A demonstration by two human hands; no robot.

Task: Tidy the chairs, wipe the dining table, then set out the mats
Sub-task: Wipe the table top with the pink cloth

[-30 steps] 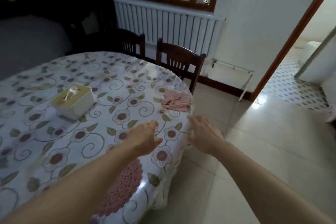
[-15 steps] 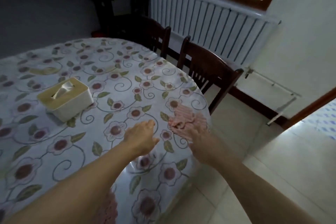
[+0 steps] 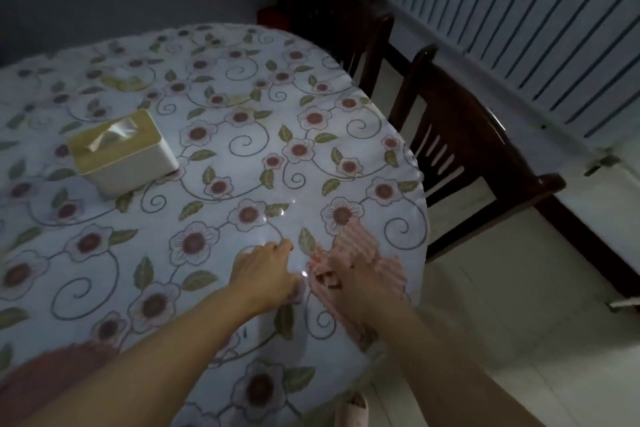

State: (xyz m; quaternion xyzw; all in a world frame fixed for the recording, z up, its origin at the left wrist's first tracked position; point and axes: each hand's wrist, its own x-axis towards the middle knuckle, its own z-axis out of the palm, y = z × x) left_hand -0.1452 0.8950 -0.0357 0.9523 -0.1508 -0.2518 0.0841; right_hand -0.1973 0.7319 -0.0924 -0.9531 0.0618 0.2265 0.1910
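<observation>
A pink mat is seen at the lower left table edge. At lower centre, the left hand is held loosely curled, grasping nothing. Just right of it, the pink cloth is touched by the right hand; its grasp cannot be told. A tissue box lies farther left, with two chairs at upper right.

One desk, two dark wooden chairs, one tissue box, one pink cloth, one reddish mat, one radiator, two hands
</observation>
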